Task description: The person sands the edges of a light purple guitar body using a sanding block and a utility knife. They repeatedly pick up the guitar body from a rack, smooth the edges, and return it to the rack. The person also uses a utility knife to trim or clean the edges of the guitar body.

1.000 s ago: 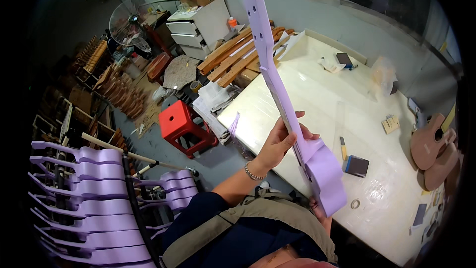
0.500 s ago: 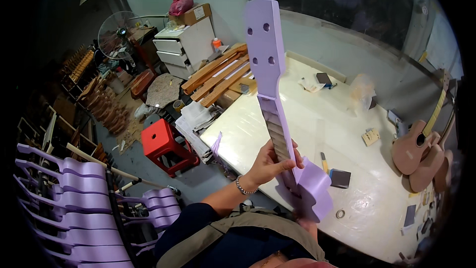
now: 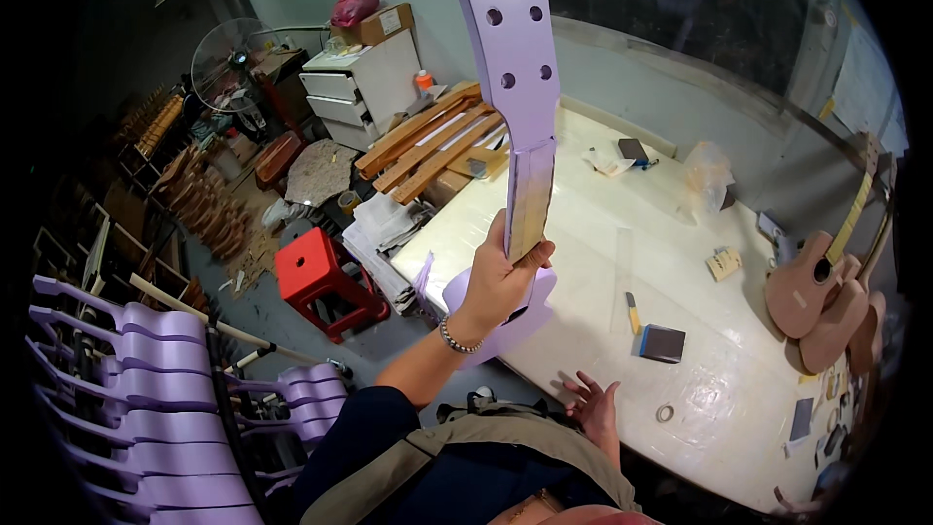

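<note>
A cluttered workshop spreads around a long white table [image 3: 739, 408] that runs from the middle of the view toward the right. Left of it, a red stool [image 3: 321, 277] stands on the floor near stacked wooden planks [image 3: 428, 141], a white drawer cabinet [image 3: 355, 87] and a standing fan [image 3: 228, 63]. Along the lower left edge, a rack holds a row of lilac-painted ukuleles [image 3: 146, 369].

The left hand [image 3: 501, 277] is raised over the table's near edge, its grip wrapped around the neck of a lilac ukulele [image 3: 510, 58]. The instrument stands nearly upright, headstock with four tuner holes at the top, its bare wooden fretboard just above the fingers and its body hanging below the wrist, which wears a beaded bracelet.

The right hand [image 3: 595, 408] is low at the table's near edge, fingers spread and loose, holding nothing; whether it touches the surface I cannot tell. Near it on the table lie a dark sanding block [image 3: 663, 342], a small roll of tape [image 3: 666, 413] and a yellow-handled tool [image 3: 632, 311]. Unpainted wooden ukuleles [image 3: 812, 282] rest at the far right end.
</note>
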Tool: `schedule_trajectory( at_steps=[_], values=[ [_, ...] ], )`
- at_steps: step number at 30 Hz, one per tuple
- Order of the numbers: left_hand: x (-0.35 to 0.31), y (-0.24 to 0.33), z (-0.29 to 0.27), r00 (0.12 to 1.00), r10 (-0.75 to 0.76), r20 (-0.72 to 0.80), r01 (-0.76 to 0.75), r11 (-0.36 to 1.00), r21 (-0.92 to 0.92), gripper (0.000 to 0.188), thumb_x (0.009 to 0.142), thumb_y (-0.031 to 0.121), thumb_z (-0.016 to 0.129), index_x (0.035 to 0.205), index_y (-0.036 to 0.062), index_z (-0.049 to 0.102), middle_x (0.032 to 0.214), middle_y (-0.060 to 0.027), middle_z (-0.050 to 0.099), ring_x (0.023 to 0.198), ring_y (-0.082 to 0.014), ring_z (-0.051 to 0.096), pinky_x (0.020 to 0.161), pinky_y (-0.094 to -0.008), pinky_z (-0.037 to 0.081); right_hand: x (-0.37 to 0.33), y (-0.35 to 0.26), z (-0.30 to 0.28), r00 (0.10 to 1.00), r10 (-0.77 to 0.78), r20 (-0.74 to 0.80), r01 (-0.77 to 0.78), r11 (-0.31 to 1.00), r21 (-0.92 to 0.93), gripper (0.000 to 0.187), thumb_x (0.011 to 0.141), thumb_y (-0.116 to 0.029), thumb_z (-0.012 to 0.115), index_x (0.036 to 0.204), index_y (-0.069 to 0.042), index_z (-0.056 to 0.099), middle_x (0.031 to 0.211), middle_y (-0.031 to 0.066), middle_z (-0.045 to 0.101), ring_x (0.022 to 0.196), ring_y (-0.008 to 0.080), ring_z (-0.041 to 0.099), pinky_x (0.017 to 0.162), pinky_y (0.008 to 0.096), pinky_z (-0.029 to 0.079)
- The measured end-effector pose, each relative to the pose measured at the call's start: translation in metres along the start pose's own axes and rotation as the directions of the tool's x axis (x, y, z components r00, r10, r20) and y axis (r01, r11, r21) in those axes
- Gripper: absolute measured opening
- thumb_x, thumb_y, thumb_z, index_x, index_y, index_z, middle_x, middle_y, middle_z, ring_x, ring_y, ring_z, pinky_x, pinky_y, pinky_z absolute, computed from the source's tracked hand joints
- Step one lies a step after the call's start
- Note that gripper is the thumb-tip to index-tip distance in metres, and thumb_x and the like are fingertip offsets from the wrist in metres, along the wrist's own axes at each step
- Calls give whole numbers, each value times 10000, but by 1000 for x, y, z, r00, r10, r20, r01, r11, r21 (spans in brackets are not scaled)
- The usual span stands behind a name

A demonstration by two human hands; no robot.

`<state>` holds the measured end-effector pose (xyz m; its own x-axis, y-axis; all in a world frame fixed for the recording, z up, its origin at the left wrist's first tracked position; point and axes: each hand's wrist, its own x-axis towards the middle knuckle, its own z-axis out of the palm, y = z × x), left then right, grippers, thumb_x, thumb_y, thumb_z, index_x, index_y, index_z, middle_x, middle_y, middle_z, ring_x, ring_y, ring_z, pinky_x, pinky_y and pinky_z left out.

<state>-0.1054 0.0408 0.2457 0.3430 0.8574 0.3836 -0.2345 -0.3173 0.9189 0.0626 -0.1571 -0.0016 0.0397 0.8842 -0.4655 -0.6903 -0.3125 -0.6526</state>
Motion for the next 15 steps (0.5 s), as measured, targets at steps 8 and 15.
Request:
schedule_trajectory(
  at_steps=[8, 15],
  values=[
    [5, 5, -7, 1000, 9, -26, -9, 1000, -9, 395, 840, 87, 619, 1153, -17, 404, 810, -48, 561, 732, -132, 563, 683, -266, 472, 1, -9, 14, 999, -41, 31, 44, 993, -108, 914, 802, -736, 103, 1311, -19, 353, 1144, 139, 543, 696, 184, 569, 637, 314, 485],
    [8, 0, -8, 999, 17, -31, -18, 1000, -23, 377, 844, 63, 608, 1152, -16, 405, 819, -47, 564, 741, -127, 562, 695, -264, 474, 2, -7, 12, 998, -61, 32, 64, 991, -113, 910, 812, -724, 93, 1301, -5, 360, 1132, 146, 548, 697, 189, 570, 640, 312, 487]
  ],
)
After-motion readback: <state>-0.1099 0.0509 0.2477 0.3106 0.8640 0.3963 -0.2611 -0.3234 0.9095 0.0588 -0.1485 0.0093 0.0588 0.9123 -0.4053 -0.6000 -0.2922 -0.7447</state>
